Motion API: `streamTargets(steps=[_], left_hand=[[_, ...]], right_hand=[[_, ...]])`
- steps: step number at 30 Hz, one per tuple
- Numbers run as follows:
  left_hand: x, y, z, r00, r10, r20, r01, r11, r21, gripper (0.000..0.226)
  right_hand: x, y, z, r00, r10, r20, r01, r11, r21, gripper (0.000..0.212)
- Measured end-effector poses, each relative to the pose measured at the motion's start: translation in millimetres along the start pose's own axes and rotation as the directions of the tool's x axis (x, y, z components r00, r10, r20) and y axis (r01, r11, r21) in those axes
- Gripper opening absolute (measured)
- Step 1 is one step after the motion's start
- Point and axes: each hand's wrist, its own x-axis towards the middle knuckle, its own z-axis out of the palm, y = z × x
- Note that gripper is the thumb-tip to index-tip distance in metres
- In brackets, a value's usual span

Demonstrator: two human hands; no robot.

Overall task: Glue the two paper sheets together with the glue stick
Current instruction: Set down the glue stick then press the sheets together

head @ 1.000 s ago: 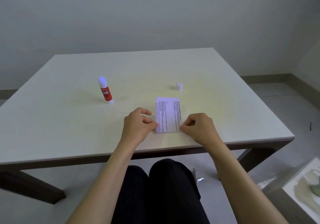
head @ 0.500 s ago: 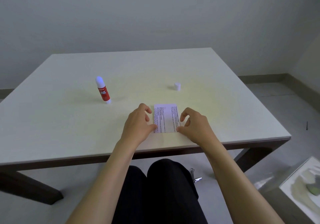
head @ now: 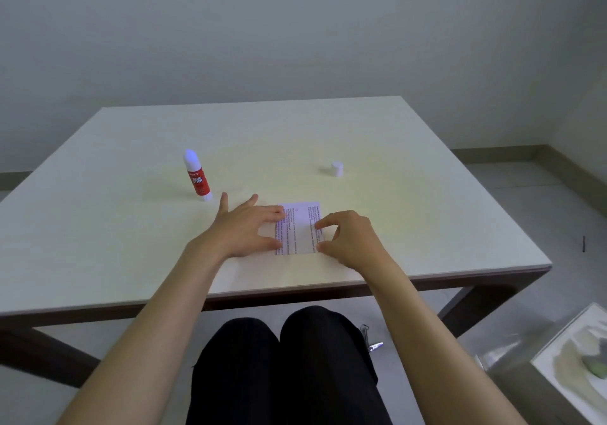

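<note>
Apparently the gluing itself is over and the pressing-down step is in hand. Only 1 printed rectangle of paper sheets [head: 300, 227] shows on the table [head: 427, 214], lying flat near its front edge, so the 2 pieces seem stacked; I cannot tell where one ends and the other begins. The left hand [head: 244, 229] lies flat with fingers spread, fingertips and thumb on the paper's left edge. The right hand [head: 349, 239] is arched, forefinger and thumb tips pressing the paper's right edge, pinching nothing. The glue stick [head: 196, 175] stands upright and uncapped, left of the paper and farther back, apart from both hands. Its white cap [head: 337, 169] sits behind the paper, slightly to the right. What remains, I judge, is smoothing the sheets and recapping the stick.
</note>
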Motion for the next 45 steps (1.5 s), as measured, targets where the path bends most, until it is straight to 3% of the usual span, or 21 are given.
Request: streamTargets(steps=[4,7,10,12,15,23,28,30,36,42,45], left_hand=[[-9.0,-20.2,-4.0,0.999,-0.051,-0.005,0.051,0.999,-0.014,0.064],[-14.9,-25.9,-2.6,0.999,-0.043,-0.001,0.043,0.998,-0.036,0.071],[-15.8,-26.4,-1.6,0.999,-0.03,0.021,0.031,0.997,-0.07,0.076],[-16.2,-26.3,-0.4,0.999,-0.035,0.014,0.037,0.995,-0.09,0.075],[-16.8,-26.3,1.0,1.0,-0.03,0.008,0.031,0.995,-0.095,0.074],[-18.3,-25.1,1.4,1.0,-0.019,-0.019,0.018,0.998,-0.058,0.077],[-20.1,-26.5,3.2,0.999,-0.046,-0.015,0.044,0.995,-0.094,0.078],[-20.1,-27.7,2.5,0.999,-0.044,-0.011,0.042,0.992,-0.116,0.087],[-16.4,-23.6,0.9,0.998,-0.061,0.002,0.061,0.992,-0.111,0.101],[-17.7,-27.1,1.9,0.998,-0.062,0.014,0.062,0.995,-0.073,0.092],[-16.1,-28.6,2.4,0.998,-0.057,0.011,0.058,0.997,-0.05,0.092]], right_hand=[[4.9,-13.9,17.3,0.999,-0.035,0.039,0.036,0.999,-0.023,0.038],[3.5,-20.5,18.4,0.999,-0.026,0.039,0.032,0.986,-0.165,0.038],[-4.0,-22.2,25.1,0.986,-0.164,-0.038,0.125,0.865,-0.487,0.038],[-14.7,-21.8,41.8,0.95,-0.311,0.031,0.271,0.772,-0.575,0.044],[-22.7,-18.4,64.7,0.918,-0.36,0.166,0.394,0.777,-0.491,0.05],[29.3,-26.4,61.2,0.969,-0.188,0.158,0.245,0.765,-0.596,0.065],[-7.2,-19.9,79.4,0.926,-0.352,0.135,0.365,0.744,-0.56,0.079],[-4.9,-18.5,74.1,0.922,-0.345,0.175,0.382,0.748,-0.542,0.083],[37.2,-32.3,62.0,0.961,-0.18,0.212,0.274,0.738,-0.616,0.066],[-11.5,-16.8,77.5,0.922,-0.362,0.137,0.374,0.739,-0.56,0.083],[-14.0,-12.5,73.5,0.929,-0.338,0.155,0.362,0.732,-0.577,0.085]])
